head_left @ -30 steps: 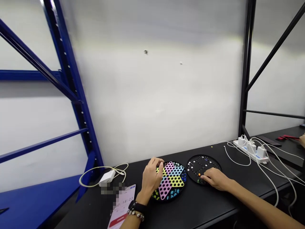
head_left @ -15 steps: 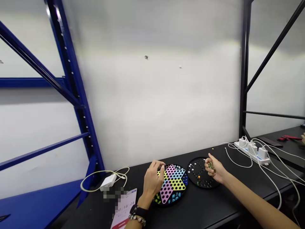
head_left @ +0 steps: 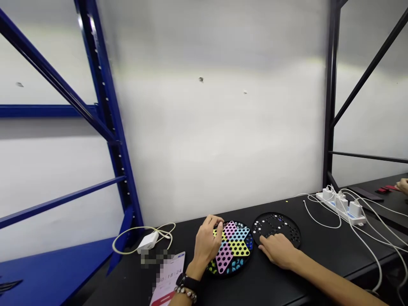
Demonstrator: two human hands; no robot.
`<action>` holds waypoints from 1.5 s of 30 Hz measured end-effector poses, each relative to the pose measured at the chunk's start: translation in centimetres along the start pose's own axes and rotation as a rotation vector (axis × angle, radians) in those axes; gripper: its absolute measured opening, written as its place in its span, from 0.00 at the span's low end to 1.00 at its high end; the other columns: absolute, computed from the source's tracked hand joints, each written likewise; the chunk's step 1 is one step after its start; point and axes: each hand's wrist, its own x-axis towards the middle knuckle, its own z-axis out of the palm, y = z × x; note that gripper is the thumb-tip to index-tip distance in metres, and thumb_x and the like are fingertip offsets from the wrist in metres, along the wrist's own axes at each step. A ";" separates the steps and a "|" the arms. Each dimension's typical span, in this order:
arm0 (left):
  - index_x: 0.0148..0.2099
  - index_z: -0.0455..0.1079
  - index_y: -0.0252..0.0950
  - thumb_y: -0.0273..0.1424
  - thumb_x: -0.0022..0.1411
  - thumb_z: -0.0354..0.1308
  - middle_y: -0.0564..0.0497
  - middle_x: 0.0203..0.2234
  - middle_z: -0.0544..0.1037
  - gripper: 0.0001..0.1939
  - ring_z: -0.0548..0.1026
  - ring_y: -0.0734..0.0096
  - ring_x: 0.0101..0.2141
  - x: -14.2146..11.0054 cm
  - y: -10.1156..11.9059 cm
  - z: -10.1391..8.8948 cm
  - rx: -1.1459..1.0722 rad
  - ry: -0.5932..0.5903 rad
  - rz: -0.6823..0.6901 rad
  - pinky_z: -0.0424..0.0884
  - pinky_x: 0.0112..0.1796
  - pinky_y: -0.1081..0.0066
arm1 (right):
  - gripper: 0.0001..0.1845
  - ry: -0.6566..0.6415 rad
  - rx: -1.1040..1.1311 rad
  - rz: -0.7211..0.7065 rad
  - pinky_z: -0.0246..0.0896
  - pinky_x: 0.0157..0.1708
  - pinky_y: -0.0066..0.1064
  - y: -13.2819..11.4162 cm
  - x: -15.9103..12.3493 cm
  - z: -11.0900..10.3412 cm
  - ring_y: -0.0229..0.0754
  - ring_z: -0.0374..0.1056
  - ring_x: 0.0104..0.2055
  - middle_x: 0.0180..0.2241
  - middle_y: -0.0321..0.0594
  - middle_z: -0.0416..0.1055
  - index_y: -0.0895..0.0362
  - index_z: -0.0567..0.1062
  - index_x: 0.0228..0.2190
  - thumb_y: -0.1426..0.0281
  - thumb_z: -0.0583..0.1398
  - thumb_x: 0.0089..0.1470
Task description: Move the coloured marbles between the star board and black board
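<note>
Now, the left grip (head_left: 206, 245) curls over the left edge of the star board (head_left: 235, 248), its fingers hiding whether it's closed on anything. Over to the right, the open right grip (head_left: 279, 250) lies spread across the near rim of the black board (head_left: 276, 226), both boards side by side on the desk (head_left: 287, 282).

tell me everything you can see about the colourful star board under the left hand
The Chinese checkers board is a round disc, plastic by its look, lying flat on the black tabletop. Its face carries a six-pointed star with pink, yellow and light blue diamond points, each pierced by rows of holes. Small blue, teal and yellow-green pieces sit in the dark areas near its rim. The left hand touches its left side and hides part of it.
</note>
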 end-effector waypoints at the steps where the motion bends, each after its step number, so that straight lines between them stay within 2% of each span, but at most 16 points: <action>1: 0.39 0.69 0.41 0.36 0.67 0.43 0.52 0.37 0.75 0.14 0.74 0.66 0.37 0.0 0.0 0.0 -0.002 -0.001 0.002 0.69 0.40 0.68 | 0.18 0.000 0.020 0.002 0.54 0.32 0.30 0.2 0.1 0.1 0.46 0.71 0.32 0.31 0.47 0.75 0.57 0.72 0.38 0.62 0.47 0.65; 6: 0.39 0.69 0.40 0.36 0.67 0.43 0.51 0.37 0.75 0.14 0.74 0.67 0.37 -0.1 -0.3 0.2 -0.005 -0.010 0.013 0.69 0.40 0.67 | 0.24 0.091 0.492 0.116 0.55 0.32 0.29 2.0 0.3 0.1 0.40 0.66 0.28 0.25 0.39 0.70 0.56 0.69 0.25 0.57 0.45 0.65; 8: 0.39 0.69 0.40 0.36 0.67 0.43 0.51 0.37 0.74 0.14 0.74 0.66 0.37 -0.1 -0.3 0.2 -0.009 -0.018 0.015 0.69 0.40 0.67 | 0.26 0.167 0.832 0.195 0.53 0.27 0.28 2.7 0.6 -0.2 0.36 0.60 0.23 0.20 0.35 0.64 0.56 0.65 0.21 0.53 0.47 0.63; 11: 0.38 0.69 0.40 0.35 0.67 0.43 0.51 0.37 0.74 0.13 0.74 0.66 0.38 -0.1 0.5 0.4 -0.022 -0.052 0.030 0.69 0.40 0.67 | 0.26 0.234 1.455 0.422 0.40 0.16 0.25 3.8 1.1 -1.1 0.30 0.45 0.14 0.15 0.28 0.53 0.55 0.62 0.21 0.48 0.53 0.57; 14: 0.38 0.70 0.41 0.34 0.67 0.44 0.51 0.37 0.75 0.12 0.74 0.67 0.39 0.0 2.9 1.2 -0.031 -0.169 0.093 0.69 0.41 0.68 | 0.22 0.319 1.960 0.607 0.31 0.13 0.23 4.8 1.4 -2.1 0.27 0.40 0.12 0.15 0.26 0.53 0.55 0.61 0.23 0.53 0.53 0.59; 17: 0.42 0.71 0.43 0.33 0.66 0.47 0.51 0.39 0.75 0.11 0.75 0.67 0.40 0.2 6.1 3.2 0.005 -0.387 0.254 0.69 0.43 0.68 | 0.17 0.369 2.170 0.682 0.31 0.12 0.20 5.7 1.3 -2.4 0.26 0.43 0.11 0.16 0.29 0.58 0.56 0.64 0.25 0.60 0.51 0.62; 19: 0.47 0.70 0.44 0.35 0.62 0.53 0.51 0.41 0.76 0.11 0.75 0.64 0.41 0.5 8.0 5.0 0.068 -0.560 0.344 0.69 0.43 0.67 | 0.15 0.377 2.204 0.706 0.30 0.11 0.19 6.0 1.2 -2.0 0.25 0.43 0.10 0.16 0.28 0.58 0.57 0.64 0.25 0.62 0.53 0.62; 22: 0.44 0.70 0.42 0.36 0.60 0.56 0.49 0.41 0.77 0.10 0.77 0.60 0.41 0.9 9.5 7.8 0.189 -0.736 0.362 0.71 0.41 0.65 | 0.15 0.374 2.196 0.699 0.31 0.10 0.19 6.2 1.2 -1.3 0.25 0.42 0.10 0.16 0.26 0.55 0.56 0.62 0.24 0.63 0.55 0.60; 25: 0.42 0.69 0.41 0.32 0.61 0.53 0.47 0.39 0.78 0.07 0.77 0.58 0.41 1.1 9.7 9.7 0.211 -0.782 0.314 0.71 0.39 0.64 | 0.15 0.352 2.144 0.676 0.31 0.10 0.19 6.1 1.3 -0.8 0.25 0.42 0.10 0.16 0.26 0.55 0.56 0.62 0.24 0.62 0.56 0.59; 28: 0.41 0.68 0.40 0.32 0.61 0.53 0.46 0.38 0.79 0.06 0.78 0.59 0.39 1.3 9.6 9.8 0.194 -0.803 0.308 0.70 0.38 0.65 | 0.15 0.314 2.051 0.629 0.31 0.11 0.19 5.6 1.5 -0.8 0.25 0.42 0.11 0.16 0.26 0.55 0.56 0.62 0.25 0.60 0.55 0.58; 31: 0.42 0.67 0.41 0.32 0.63 0.51 0.48 0.39 0.79 0.06 0.77 0.62 0.40 1.6 8.8 7.9 0.140 -0.783 0.308 0.69 0.38 0.67 | 0.17 0.258 1.899 0.554 0.30 0.13 0.20 4.7 1.8 -1.0 0.25 0.43 0.12 0.17 0.27 0.56 0.55 0.61 0.25 0.57 0.57 0.55; 32: 0.41 0.67 0.41 0.33 0.63 0.50 0.49 0.39 0.78 0.07 0.76 0.63 0.39 1.8 8.1 6.8 0.081 -0.715 0.268 0.68 0.39 0.67 | 0.18 0.231 1.848 0.524 0.29 0.13 0.20 4.3 2.1 -1.2 0.25 0.43 0.12 0.18 0.26 0.56 0.55 0.61 0.25 0.56 0.57 0.54; 36: 0.41 0.68 0.40 0.37 0.65 0.47 0.51 0.36 0.77 0.10 0.74 0.68 0.34 2.9 2.4 1.4 -0.056 -0.483 0.102 0.66 0.35 0.70 | 0.21 0.123 1.721 0.379 0.30 0.13 0.21 1.4 4.8 -1.8 0.25 0.42 0.13 0.17 0.25 0.55 0.55 0.60 0.24 0.52 0.59 0.52; 39: 0.37 0.70 0.38 0.38 0.61 0.51 0.53 0.32 0.77 0.11 0.72 0.70 0.30 3.3 -3.5 -1.7 -0.042 -0.483 -0.034 0.65 0.32 0.72 | 0.20 0.080 1.629 0.313 0.31 0.13 0.23 -2.6 8.7 -1.9 0.27 0.41 0.12 0.15 0.24 0.52 0.54 0.61 0.23 0.53 0.59 0.53; 41: 0.34 0.72 0.37 0.37 0.55 0.55 0.53 0.29 0.78 0.10 0.73 0.70 0.30 3.1 -6.6 -2.6 0.004 -0.556 -0.113 0.65 0.32 0.72 | 0.21 0.074 1.548 0.333 0.34 0.13 0.23 -5.9 11.7 -1.8 0.28 0.42 0.13 0.13 0.23 0.48 0.55 0.61 0.21 0.54 0.58 0.53; 45: 0.31 0.75 0.36 0.34 0.48 0.58 0.54 0.26 0.78 0.09 0.74 0.70 0.29 1.8 -8.9 -2.6 -0.013 -0.670 -0.131 0.65 0.31 0.74 | 0.19 0.187 1.547 0.415 0.39 0.15 0.24 -12.0 16.9 -1.1 0.31 0.45 0.15 0.13 0.25 0.47 0.55 0.62 0.21 0.56 0.55 0.56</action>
